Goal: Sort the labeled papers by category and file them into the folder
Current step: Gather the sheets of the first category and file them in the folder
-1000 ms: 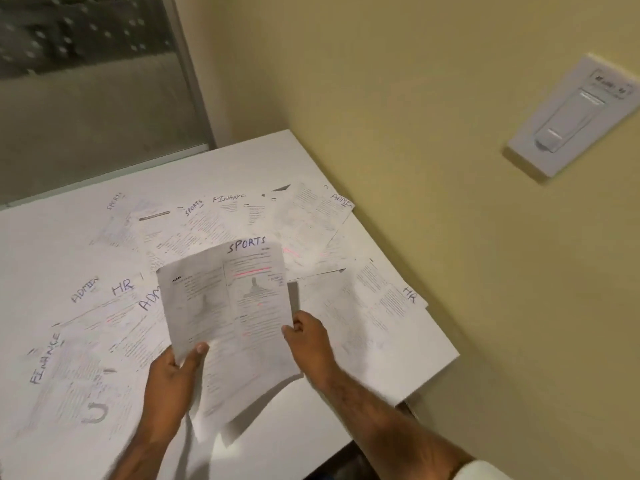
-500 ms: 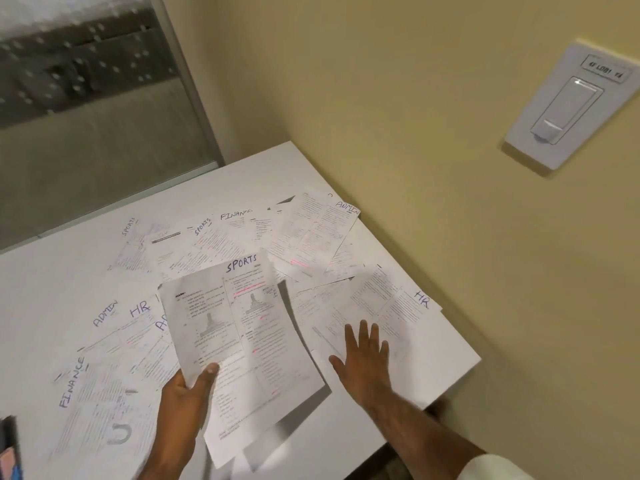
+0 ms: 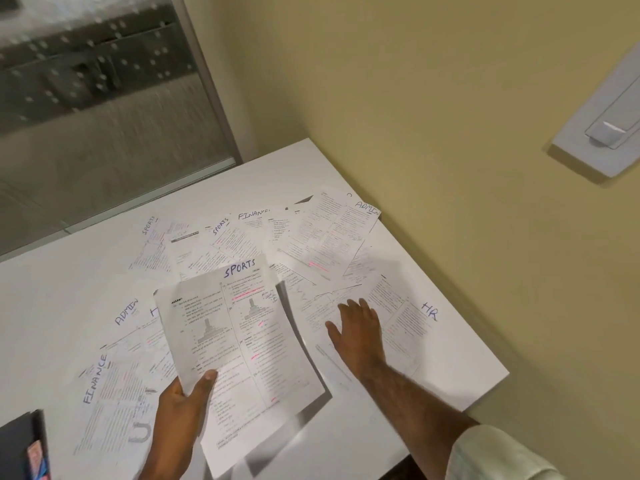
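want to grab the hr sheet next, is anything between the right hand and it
Nothing visible does. The right hand, fingers spread, is directly over the white printed sheet marked HR; contact is unclear.

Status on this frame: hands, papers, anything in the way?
Left hand grips SPORTS paper, lifted. Right hand open over HR paper, contact unclear. Loose sheets overlap across table; nothing blocks.

white table [image 3: 86,271], loose printed sheets overlapping across it. sports sheet [image 3: 152,247] at 11 o'clock; second sports sheet [image 3: 228,240] and finance sheet [image 3: 258,225] at 12; admin sheet [image 3: 332,237] at 1; hr sheet [image 3: 412,320] at 3; second admin sheet [image 3: 130,317] at 9; second finance sheet [image 3: 104,403] at 8. dark folder [image 3: 19,445] at table edge, far 8 o'clock.
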`<state>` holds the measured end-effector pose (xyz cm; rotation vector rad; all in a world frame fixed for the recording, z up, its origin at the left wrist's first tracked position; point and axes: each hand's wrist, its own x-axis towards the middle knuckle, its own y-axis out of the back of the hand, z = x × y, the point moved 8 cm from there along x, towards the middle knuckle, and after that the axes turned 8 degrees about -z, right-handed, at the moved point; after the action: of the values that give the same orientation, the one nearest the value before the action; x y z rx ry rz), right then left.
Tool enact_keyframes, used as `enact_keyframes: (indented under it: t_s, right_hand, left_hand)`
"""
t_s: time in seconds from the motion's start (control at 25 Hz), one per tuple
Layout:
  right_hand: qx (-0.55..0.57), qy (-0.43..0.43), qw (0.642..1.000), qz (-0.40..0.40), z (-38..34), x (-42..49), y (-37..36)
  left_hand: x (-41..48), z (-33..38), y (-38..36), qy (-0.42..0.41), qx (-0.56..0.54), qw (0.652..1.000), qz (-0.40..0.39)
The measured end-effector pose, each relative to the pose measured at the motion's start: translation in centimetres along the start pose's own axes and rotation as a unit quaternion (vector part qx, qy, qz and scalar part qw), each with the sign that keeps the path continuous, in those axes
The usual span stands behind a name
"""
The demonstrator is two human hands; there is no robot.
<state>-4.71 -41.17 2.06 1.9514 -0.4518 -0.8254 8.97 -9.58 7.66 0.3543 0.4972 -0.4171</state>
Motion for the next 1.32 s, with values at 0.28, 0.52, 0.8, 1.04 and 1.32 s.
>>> enact_keyframes:
  t_s: [0.28,0.52,0.8,1.04,1.32]
  right_hand:
    - [-0.131,0.143,0.978,-0.080,-8.2,7.6,-1.1]
    - [-0.156,0.139,0.975,-0.074,-13.8,11.2,-2.7]
    - [-0.118,0.034,0.991,-0.056,-10.2,11.4,-4.0]
    - [-0.173,0.193,0.966,-0.018,-12.1,8.9,-4.7]
    - [-0.172,0.306,0.930,-0.110,-13.8,7.5,-5.7]
  left_hand:
    - [1.8,-0.8,0.9,0.020,0.030,0.999,-0.007]
    - [2.8,-1.6,3.8,0.042,0.019,0.998,0.037]
    - [3.7,-2.3,5.0,0.050,-0.020,0.997,0.064]
    - [4.9,-1.6,4.7,0.047,-0.025,0.998,0.045]
    - [5.7,-1.6,4.7,0.044,-0.022,0.998,0.047]
